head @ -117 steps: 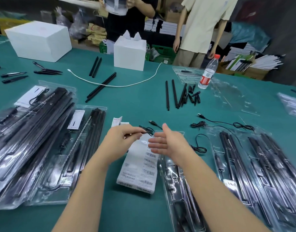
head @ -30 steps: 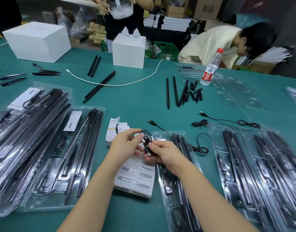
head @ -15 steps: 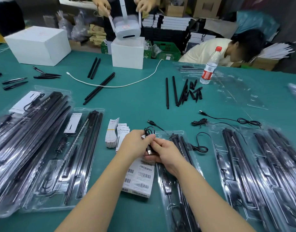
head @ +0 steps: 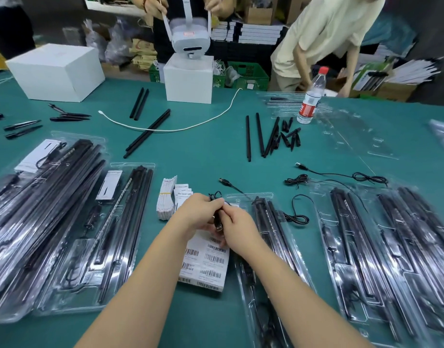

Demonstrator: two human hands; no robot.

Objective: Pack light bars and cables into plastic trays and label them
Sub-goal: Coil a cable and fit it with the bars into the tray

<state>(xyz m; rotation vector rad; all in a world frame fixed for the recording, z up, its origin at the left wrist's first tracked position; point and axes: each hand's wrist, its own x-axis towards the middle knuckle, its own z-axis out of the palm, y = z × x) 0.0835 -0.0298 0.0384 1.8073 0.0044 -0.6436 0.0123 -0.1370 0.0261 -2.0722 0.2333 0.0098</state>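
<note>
Near the front edge of the surface, the left hand and right hand are pressed close together. Both pinch a small black cable between them, just above the sheet of barcode labels. The cable looks thin, light and floppy, so it should be held by the bundled loops or the hard plug, not by a loose end. Just to the right lies an open plastic tray with black light bars, which look stiff and slim. Farther back, more loose cables and black bars wait near the middle.
</note>
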